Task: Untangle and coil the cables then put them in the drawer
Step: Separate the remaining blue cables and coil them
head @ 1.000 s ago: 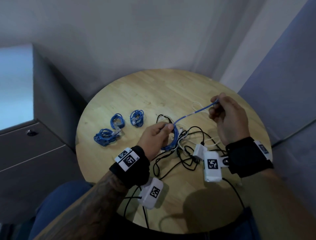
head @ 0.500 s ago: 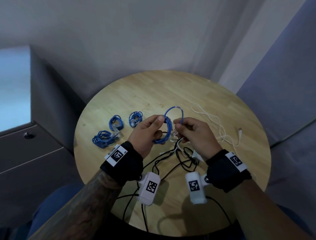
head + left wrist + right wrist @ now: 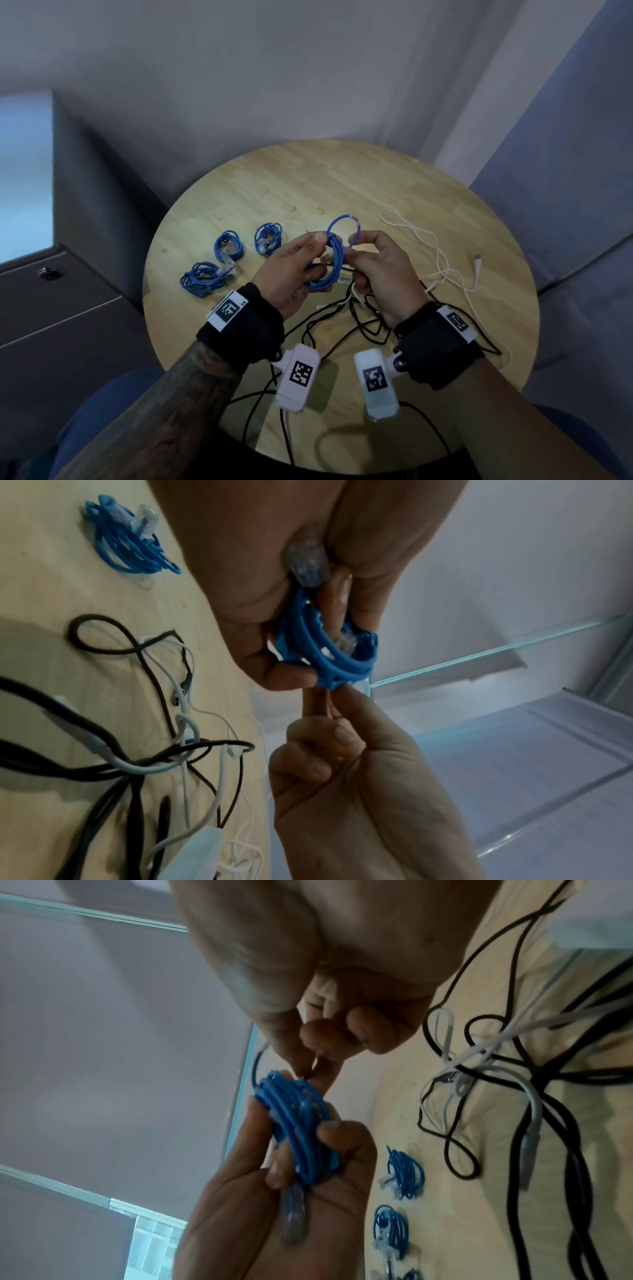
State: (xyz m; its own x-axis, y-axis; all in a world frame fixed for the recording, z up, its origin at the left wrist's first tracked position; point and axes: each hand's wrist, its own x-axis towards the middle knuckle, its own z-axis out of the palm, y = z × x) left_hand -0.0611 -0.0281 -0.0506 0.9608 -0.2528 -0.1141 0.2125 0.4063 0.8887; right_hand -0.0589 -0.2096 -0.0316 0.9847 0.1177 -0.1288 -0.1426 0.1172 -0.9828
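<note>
The blue cable [image 3: 330, 263] I am coiling sits above the round counter [image 3: 342, 178], bundled in my left hand [image 3: 291, 270], whose fingers [image 3: 334, 1133] wrap round the loops. My right hand [image 3: 380, 270] pinches its free loop just beside the bundle. Left of this bundle three coiled blue cables [image 3: 229, 244] lie on the counter. Below it black cables [image 3: 363, 325] tangle; to its right a white cable [image 3: 442, 260] trails. Far left stands the grey drawer cabinet [image 3: 51, 308].
</note>
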